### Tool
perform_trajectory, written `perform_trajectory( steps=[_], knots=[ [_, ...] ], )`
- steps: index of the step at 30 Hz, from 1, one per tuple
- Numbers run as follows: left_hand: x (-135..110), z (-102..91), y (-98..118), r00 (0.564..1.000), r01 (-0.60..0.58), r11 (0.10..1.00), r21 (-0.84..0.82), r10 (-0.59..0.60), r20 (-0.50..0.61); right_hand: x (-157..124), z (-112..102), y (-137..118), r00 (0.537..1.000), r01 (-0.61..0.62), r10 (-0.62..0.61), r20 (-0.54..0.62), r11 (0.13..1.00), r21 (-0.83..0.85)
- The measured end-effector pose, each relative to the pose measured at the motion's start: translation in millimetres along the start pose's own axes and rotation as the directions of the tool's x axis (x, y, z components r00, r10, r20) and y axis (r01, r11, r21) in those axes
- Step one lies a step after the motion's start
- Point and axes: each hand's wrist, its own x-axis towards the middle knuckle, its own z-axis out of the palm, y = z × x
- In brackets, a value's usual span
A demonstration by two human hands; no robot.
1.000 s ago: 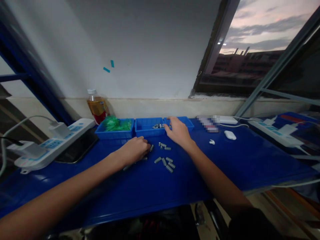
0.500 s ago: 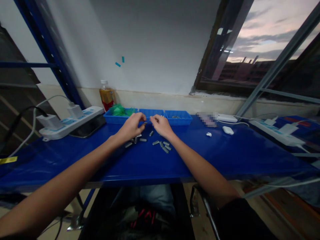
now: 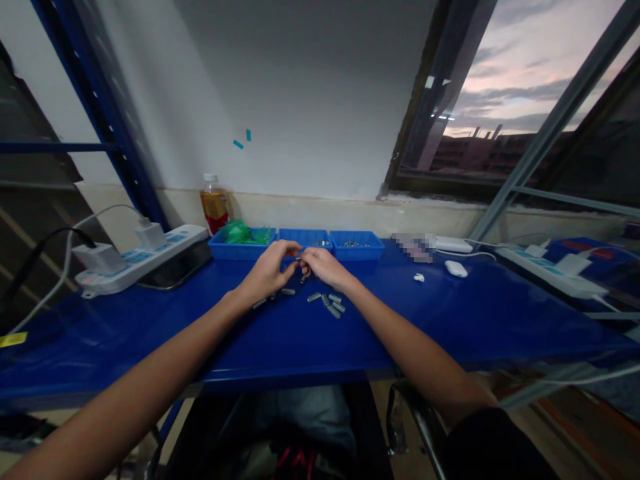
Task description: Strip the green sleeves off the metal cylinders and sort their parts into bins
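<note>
Over the blue table, in front of the trays, my two hands meet fingertip to fingertip. My left hand (image 3: 273, 268) is closed in a pinch on a small metal piece (image 3: 299, 259), which its fingers partly cover. My right hand (image 3: 324, 265) is also closed, its fingertips against the same spot; what they grip is too small to make out. Just below the hands lie several short silvery metal cylinders, one group (image 3: 334, 306) below my right hand and a few more, such as one cylinder (image 3: 288, 291), by my left hand.
Three blue trays line the wall: a left tray (image 3: 215, 251) with green plastic, a middle tray (image 3: 287, 235) and a right tray (image 3: 356, 254) with small metal parts. A bottle (image 3: 214, 203), power strip (image 3: 145, 257) and phone (image 3: 177, 265) are left; an earbud case (image 3: 456, 269) is right.
My hands, apart before, have come together at the fingertips. The right hand has moved left and lower to the piece in the left. The view has tipped slightly upward.
</note>
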Motion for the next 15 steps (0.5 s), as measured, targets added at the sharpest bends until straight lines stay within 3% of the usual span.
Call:
perform_trajectory(
  steps=[3,6,10,15],
  knots=[
    [0,1.5,4,0.973,0.218,0.957,-0.193,-0.227,-0.026,0,-1,1,0.995,0.080,-0.081,-0.050,0.997,-0.024],
    [2,5.9,1,0.920,0.383,0.845,-0.375,-0.387,0.067,-3,-5,0,0.974,0.179,-0.195,-0.112,0.974,-0.139],
    [3,10.3,-3,0.869,0.478,0.723,-0.500,-0.471,0.149,-8,-11,-4,0.943,0.280,-0.326,-0.064,0.884,-0.374],
    [2,11.2,-1,0.865,0.482,0.683,-0.549,-0.472,0.172,-12,-15,-7,0.925,0.335,-0.380,0.005,0.809,-0.483]
  ],
)
